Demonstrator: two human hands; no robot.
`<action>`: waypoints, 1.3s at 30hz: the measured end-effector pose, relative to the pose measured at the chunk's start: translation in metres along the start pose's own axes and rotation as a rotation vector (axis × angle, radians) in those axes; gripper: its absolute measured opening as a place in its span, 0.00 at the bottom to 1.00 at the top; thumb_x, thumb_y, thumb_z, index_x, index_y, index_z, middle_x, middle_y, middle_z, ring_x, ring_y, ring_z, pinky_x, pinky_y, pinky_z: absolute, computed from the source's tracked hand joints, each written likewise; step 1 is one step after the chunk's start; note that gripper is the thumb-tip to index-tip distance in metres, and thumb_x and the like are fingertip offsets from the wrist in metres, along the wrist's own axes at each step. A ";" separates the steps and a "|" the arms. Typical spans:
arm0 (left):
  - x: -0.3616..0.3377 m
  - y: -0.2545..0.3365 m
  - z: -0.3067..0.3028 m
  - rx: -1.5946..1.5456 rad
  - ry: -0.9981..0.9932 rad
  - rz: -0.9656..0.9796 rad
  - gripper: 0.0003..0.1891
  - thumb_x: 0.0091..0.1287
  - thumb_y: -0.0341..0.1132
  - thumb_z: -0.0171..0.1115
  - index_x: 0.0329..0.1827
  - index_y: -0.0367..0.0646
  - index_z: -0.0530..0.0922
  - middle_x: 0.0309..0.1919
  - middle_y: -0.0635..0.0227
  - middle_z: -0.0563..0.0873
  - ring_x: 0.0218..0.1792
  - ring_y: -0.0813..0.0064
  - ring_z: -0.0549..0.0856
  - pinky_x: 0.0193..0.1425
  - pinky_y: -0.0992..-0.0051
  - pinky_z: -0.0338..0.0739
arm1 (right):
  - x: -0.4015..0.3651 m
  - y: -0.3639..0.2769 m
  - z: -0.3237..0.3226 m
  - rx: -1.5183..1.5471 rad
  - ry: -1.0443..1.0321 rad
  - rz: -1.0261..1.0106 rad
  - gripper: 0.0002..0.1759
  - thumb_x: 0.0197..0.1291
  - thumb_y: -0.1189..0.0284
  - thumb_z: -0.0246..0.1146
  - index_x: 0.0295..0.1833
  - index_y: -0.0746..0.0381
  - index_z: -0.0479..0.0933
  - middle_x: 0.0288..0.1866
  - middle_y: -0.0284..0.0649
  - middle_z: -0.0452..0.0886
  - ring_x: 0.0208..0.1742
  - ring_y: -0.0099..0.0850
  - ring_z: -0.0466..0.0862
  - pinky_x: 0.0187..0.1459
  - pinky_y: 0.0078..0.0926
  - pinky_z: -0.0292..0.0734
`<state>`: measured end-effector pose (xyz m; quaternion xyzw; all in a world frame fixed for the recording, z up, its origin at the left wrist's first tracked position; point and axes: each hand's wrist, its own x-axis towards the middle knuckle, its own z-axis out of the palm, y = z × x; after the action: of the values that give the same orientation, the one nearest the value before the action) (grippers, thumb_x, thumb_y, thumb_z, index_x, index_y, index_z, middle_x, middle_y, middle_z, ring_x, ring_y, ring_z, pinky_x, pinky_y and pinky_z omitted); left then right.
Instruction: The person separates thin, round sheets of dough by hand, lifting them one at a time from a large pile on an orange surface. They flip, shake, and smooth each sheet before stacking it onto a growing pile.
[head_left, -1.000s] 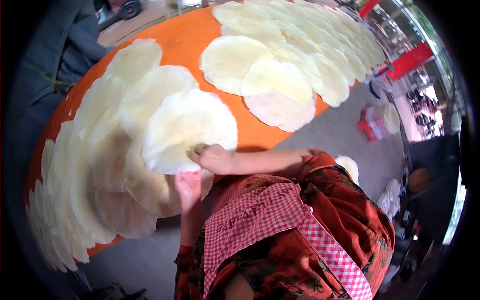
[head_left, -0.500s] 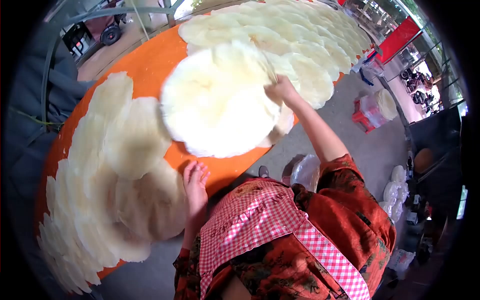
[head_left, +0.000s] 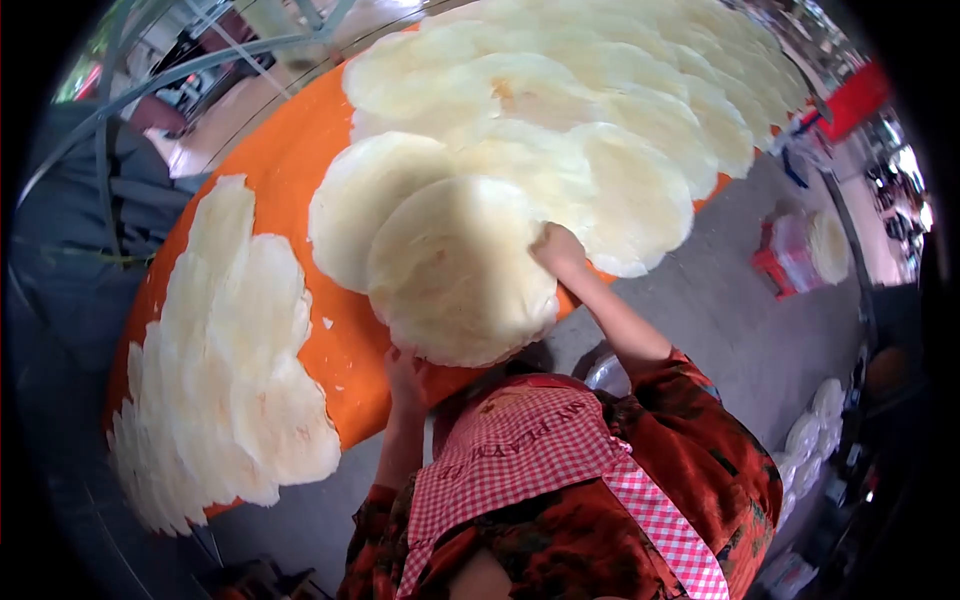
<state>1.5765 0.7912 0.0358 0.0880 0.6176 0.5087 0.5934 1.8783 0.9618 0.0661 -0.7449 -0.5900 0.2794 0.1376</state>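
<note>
A round, pale stack of thin rice paper sheets lies over the near edge of the orange table, a shadow across its middle. My right hand is closed on its right edge, fingers curled at the rim. At the lower left rim, my left hand has its fingers closed at the sheets' edge, partly hidden beneath it. Another single rice paper sheet shows from under the stack at the upper left.
Overlapping rice paper sheets cover the far right of the orange table. More overlapping sheets lie at the left. A red stool holding a wrapped stack stands on the floor at right. Plastic-wrapped packs sit beyond.
The lifted, motion-blurred rice paper has come down toward me onto the near table edge. My left hand, open before, has closed at the rim. The view has shifted slightly.
</note>
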 end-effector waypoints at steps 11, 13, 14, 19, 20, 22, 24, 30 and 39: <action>0.015 -0.001 0.021 -0.360 -0.112 -0.178 0.25 0.63 0.27 0.56 0.64 0.33 0.65 0.57 0.57 0.75 0.55 0.58 0.76 0.61 0.62 0.72 | -0.005 -0.030 0.002 0.759 -0.261 -0.198 0.25 0.49 0.86 0.61 0.57 0.70 0.70 0.46 0.41 0.80 0.45 0.25 0.79 0.48 0.22 0.75; -0.005 0.017 0.027 -0.339 -0.099 -0.084 0.26 0.63 0.27 0.56 0.65 0.35 0.64 0.58 0.57 0.75 0.57 0.59 0.76 0.63 0.63 0.70 | -0.025 -0.088 -0.033 0.656 -0.320 -0.395 0.24 0.51 0.88 0.59 0.56 0.67 0.73 0.47 0.35 0.80 0.45 0.23 0.79 0.47 0.22 0.75; -0.010 0.023 0.029 -0.326 -0.096 -0.037 0.26 0.63 0.26 0.57 0.65 0.35 0.63 0.58 0.58 0.74 0.57 0.60 0.75 0.64 0.63 0.69 | -0.031 -0.121 -0.058 0.637 -0.341 -0.449 0.23 0.51 0.87 0.59 0.56 0.67 0.74 0.46 0.35 0.81 0.45 0.22 0.79 0.48 0.22 0.75; 0.010 0.118 0.005 -0.447 -0.031 0.277 0.24 0.61 0.25 0.59 0.61 0.36 0.66 0.55 0.61 0.76 0.55 0.65 0.76 0.60 0.66 0.72 | 0.005 -0.222 -0.112 0.803 -0.367 -0.495 0.19 0.52 0.85 0.60 0.52 0.68 0.75 0.43 0.40 0.82 0.42 0.27 0.81 0.45 0.27 0.78; 0.021 0.139 0.002 -0.433 -0.023 0.285 0.22 0.60 0.24 0.59 0.59 0.36 0.68 0.53 0.62 0.77 0.53 0.66 0.77 0.58 0.67 0.73 | 0.021 -0.233 -0.104 0.796 -0.346 -0.446 0.19 0.52 0.84 0.60 0.53 0.68 0.75 0.43 0.40 0.82 0.41 0.27 0.82 0.45 0.27 0.78; 0.049 0.175 0.000 -0.409 -0.008 0.310 0.18 0.58 0.22 0.59 0.53 0.35 0.72 0.48 0.63 0.80 0.48 0.68 0.79 0.54 0.68 0.74 | 0.058 -0.247 -0.080 0.783 -0.303 -0.356 0.19 0.53 0.83 0.60 0.54 0.67 0.75 0.43 0.40 0.82 0.40 0.27 0.82 0.44 0.26 0.78; 0.090 0.184 -0.003 -0.326 0.045 0.364 0.16 0.57 0.21 0.59 0.49 0.34 0.75 0.44 0.64 0.81 0.44 0.69 0.80 0.50 0.70 0.75 | 0.123 -0.227 -0.014 0.863 -0.307 -0.255 0.20 0.52 0.82 0.62 0.53 0.67 0.76 0.42 0.41 0.82 0.40 0.29 0.82 0.43 0.27 0.78; 0.156 0.133 -0.011 0.507 0.373 0.329 0.17 0.54 0.21 0.63 0.48 0.33 0.75 0.42 0.62 0.80 0.38 0.73 0.77 0.42 0.74 0.73 | 0.167 -0.161 0.096 0.050 0.096 -0.161 0.16 0.53 0.72 0.57 0.45 0.69 0.76 0.47 0.56 0.78 0.46 0.50 0.80 0.50 0.40 0.75; 0.118 0.102 -0.006 0.162 0.427 0.371 0.21 0.56 0.23 0.65 0.52 0.38 0.68 0.45 0.64 0.73 0.39 0.75 0.75 0.35 0.77 0.73 | 0.122 -0.155 0.056 0.127 0.114 0.070 0.28 0.53 0.61 0.60 0.53 0.70 0.70 0.51 0.57 0.76 0.52 0.49 0.78 0.55 0.39 0.72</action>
<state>1.4878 0.9197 0.0327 0.1374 0.7403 0.5648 0.3378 1.7395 1.1121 0.0726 -0.7697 -0.5359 0.2781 0.2077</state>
